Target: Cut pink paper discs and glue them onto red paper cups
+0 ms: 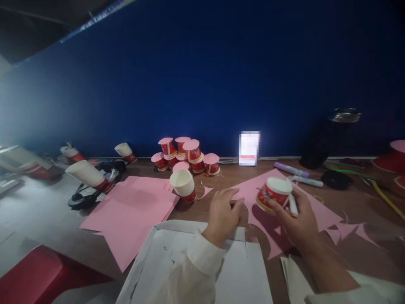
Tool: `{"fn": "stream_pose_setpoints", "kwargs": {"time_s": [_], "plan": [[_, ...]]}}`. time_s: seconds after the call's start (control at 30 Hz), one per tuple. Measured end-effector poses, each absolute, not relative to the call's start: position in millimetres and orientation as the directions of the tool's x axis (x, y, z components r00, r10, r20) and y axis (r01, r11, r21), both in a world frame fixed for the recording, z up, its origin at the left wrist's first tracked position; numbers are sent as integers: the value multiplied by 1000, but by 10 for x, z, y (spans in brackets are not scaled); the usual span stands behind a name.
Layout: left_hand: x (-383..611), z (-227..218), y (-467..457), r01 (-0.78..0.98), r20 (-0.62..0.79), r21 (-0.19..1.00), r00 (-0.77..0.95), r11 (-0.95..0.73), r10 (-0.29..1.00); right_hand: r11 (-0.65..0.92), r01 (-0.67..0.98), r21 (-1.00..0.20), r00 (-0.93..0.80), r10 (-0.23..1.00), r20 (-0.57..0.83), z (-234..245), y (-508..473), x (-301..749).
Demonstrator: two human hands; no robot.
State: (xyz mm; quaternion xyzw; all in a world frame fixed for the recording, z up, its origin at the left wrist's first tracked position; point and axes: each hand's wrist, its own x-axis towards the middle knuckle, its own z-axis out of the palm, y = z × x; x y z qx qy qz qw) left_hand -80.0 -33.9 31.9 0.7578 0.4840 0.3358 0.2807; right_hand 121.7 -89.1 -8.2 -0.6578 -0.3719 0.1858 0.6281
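Observation:
My right hand (299, 217) grips a red paper cup (274, 196) with its white end up, above a cut pink sheet (319, 209). A white marker-like stick (293, 205) shows between that cup and my fingers. My left hand (223, 215) hangs over the near edge of the table with fingers apart and nothing in them. Left of it stands a white-and-red stack of paper cups (182, 184), mouth up. Behind are several short red cups (193, 154), topped with pink discs and partly stacked.
Pink sheets (136, 207) lie at left, a white box lid (177, 253) in front. Tipped cups (87, 174) rest on black headphones (82, 198). A lit, blurred screen (249, 147) stands by the blue wall. At right are a purple marker (291, 169) and pink scraps (344, 231).

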Motion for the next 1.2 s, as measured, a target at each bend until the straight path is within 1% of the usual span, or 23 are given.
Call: {"fn": "stream_pose_setpoints", "kwargs": {"time_s": [0.07,0.13,0.2,0.27,0.33,0.4,0.43,0.47,0.5,0.53,0.57,0.63,0.7,0.77,0.83,0.93,1.07,1.2], "plan": [[-745,424,-409,409,150,866,333,-286,931,21,426,-905,585,756,293,-102,-896,1210],[-680,485,-459,341,79,914,376,-218,923,63,502,-863,514,780,356,-134,-894,1214],[-599,503,-491,310,54,932,400,-190,915,132,541,-831,438,799,412,-174,-891,1219],[-512,501,-503,286,67,938,401,-194,914,183,568,-803,368,816,446,-207,-891,1210],[-450,508,-479,255,90,946,391,-202,916,209,576,-790,316,834,452,-219,-894,1185],[-449,551,-396,213,79,963,361,-164,929,217,567,-794,304,841,447,-216,-897,1164],[-477,586,-330,192,60,973,327,-128,943,214,556,-803,316,839,443,-213,-897,1162],[-520,627,-250,180,43,979,260,-92,965,203,544,-814,341,833,436,-214,-895,1169],[-571,670,-160,178,55,980,184,-89,981,182,530,-828,380,822,424,-220,-890,1184],[-621,707,-67,169,87,980,92,-101,992,149,517,-843,429,807,405,-231,-883,1207],[-664,731,23,153,115,981,36,-120,993,107,501,-859,478,793,378,-248,-873,1233],[-701,715,169,128,142,982,-7,-140,990,22,471,-882,562,764,319,-287,-848,1280],[-666,592,251,118,167,979,12,-167,986,-31,452,-892,605,745,281,-314,-822,1300],[-585,384,275,102,217,971,22,-218,976,-49,450,-892,619,737,272,-317,-799,1289],[-503,156,268,160,281,949,-30,-273,959,-52,455,-889,630,725,280,-301,-782,1263],[-440,-83,249,192,328,928,-19,-319,944,-47,463,-885,644,704,299,-279,-768,1235],[-451,-154,256,257,393,883,56,-393,918,-42,453,-890,654,695,300,-297,-767,1240],[-463,-160,283,347,434,825,117,-446,893,-55,450,-891,642,714,279,-312,-786,1247]]}}
